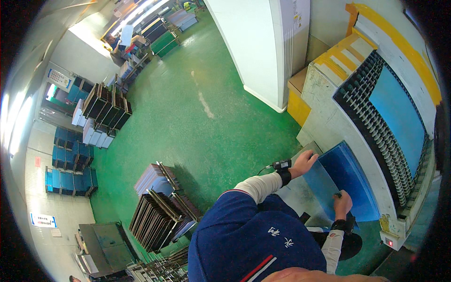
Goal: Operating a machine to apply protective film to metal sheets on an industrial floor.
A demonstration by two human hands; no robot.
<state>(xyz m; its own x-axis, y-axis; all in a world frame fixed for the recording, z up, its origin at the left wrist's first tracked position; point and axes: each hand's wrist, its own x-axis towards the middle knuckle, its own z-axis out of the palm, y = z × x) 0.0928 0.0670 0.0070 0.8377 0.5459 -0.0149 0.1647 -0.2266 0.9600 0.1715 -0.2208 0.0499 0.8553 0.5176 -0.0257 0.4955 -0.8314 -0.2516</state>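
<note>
A thin light-blue sheet (321, 186) lies slanted in front of me, its edges between my two hands. My left hand (304, 163) is closed on its far edge, fingers curled over. My right hand (342, 204) is closed at the sheet's right side, with a small dark spot at the fingertips. Right behind the sheet stands a stack of darker blue panels (353, 181). A grey board (293, 197) shows to the left of the sheet, partly hidden by my left arm.
To the right, a machine with a roller conveyor (376, 141) carries a blue panel (399, 117). A white cabinet (256, 51) rises ahead. Racks of panels (152, 221) stand on the green floor (211, 141) at left. Another person (117, 46) is far back, holding a pale sheet.
</note>
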